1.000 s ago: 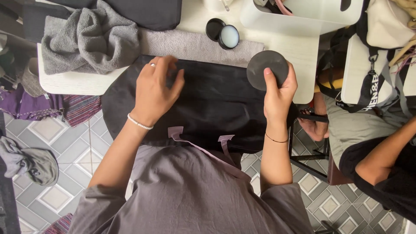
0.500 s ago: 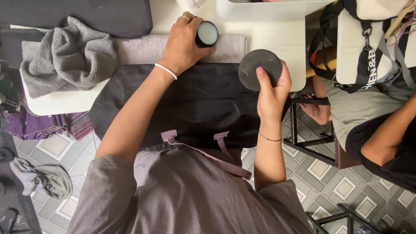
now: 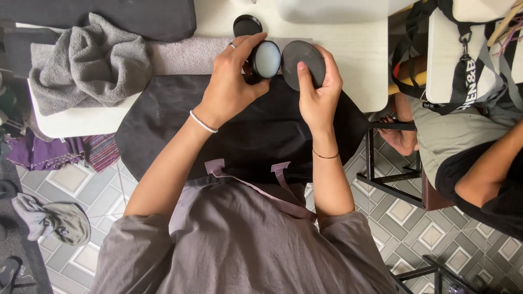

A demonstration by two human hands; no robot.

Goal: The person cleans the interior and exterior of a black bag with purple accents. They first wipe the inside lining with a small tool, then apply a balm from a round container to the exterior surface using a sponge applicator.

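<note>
My left hand [image 3: 231,81] grips a small round black tin [image 3: 265,59] tilted on its side, its pale waxy filling facing right. My right hand [image 3: 318,90] holds a flat dark round pad [image 3: 301,62] upright, almost touching the tin's open face. The tin's black lid [image 3: 247,25] lies on the white table [image 3: 354,60] just behind my left hand. Beneath both hands a black cloth [image 3: 261,130] spreads over the table edge and down toward my lap.
A crumpled grey towel [image 3: 90,62] and a flat grey cloth [image 3: 180,54] lie at the left. A black cushion [image 3: 109,16] sits at the back left. Another person [image 3: 474,158] sits at the right beside a metal stool frame [image 3: 381,169]. Clothes lie on the tiled floor [image 3: 52,220].
My left hand went from the black cloth to the tin at the back, picked it up and brought it next to the pad. My right hand shifted the pad slightly toward it.
</note>
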